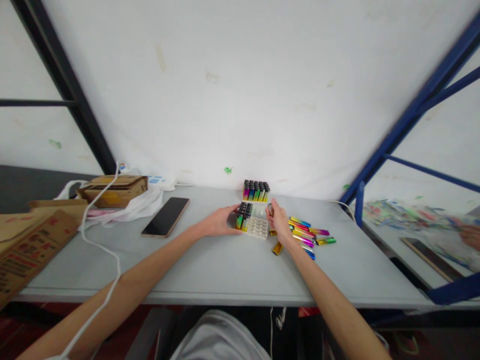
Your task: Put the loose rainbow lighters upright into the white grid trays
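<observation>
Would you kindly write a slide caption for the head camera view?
Left hand at a part-filled tray; right hand grips one lighter beside loose ones.

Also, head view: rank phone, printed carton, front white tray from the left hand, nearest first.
1. Front white tray: at the left hand, on its right.
2. Phone: left of it.
3. Printed carton: far left.

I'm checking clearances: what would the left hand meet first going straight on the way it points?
Most likely the black-topped lighters standing in the nearer white tray; the left hand curves at their side, though contact is hard to tell.
</observation>
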Tool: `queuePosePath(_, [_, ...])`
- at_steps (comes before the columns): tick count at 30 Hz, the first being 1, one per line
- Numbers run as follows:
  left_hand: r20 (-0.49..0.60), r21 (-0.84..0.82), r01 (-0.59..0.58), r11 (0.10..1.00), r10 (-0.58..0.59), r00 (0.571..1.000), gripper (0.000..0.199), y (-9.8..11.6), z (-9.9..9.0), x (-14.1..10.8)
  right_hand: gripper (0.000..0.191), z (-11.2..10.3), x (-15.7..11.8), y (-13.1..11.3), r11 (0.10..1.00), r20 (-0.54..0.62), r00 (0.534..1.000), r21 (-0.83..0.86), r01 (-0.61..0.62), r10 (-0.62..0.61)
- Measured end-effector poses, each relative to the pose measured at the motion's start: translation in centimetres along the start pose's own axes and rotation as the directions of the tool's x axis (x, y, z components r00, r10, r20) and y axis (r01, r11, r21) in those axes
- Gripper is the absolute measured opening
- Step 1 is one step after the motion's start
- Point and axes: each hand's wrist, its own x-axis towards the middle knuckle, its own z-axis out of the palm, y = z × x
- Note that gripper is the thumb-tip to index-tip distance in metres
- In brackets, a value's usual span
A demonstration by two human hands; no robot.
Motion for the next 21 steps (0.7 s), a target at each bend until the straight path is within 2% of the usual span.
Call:
queuePosePath(2, [-0.001,0.003,0.003,1.000,-0.003,1.000,0.090,0.1,0.0,0.0,0.068,0.2,0.0,-0.2,0.996,0.008,1.000,0.092,0.000,-0.001])
queuePosePath(4, [0.005,-0.001,-0.003,1.000,0.003,1.000,0.090,0.1,-0.1,0.0,0.068,0.3,0.1,-0.4,0.990,0.022,0.998,0.129,0.049,-0.052])
queuePosePath(10, [0.008,0.004,-0.014,1.000,0.014,1.000,0.090,0.2,-0.1,0.0,0.055,0.1,0.1,-0.4,0.973,0.057,0.972,-0.030,0.229,-0.227])
queuePosePath(16, [0.009,0.024,-0.017,1.000,0.016,1.000,0.089,0.1,0.0,0.0,0.042,0.0,0.3,1.0,0.964,0.041,0.963,-0.020,0.266,-0.265])
queuePosePath(21, [0.010,0.029,-0.019,0.999,0.018,1.000,0.085,-0.1,0.0,0.1,0.034,-0.1,0.4,1.5,0.931,0.130,0.948,-0.193,0.310,-0.289])
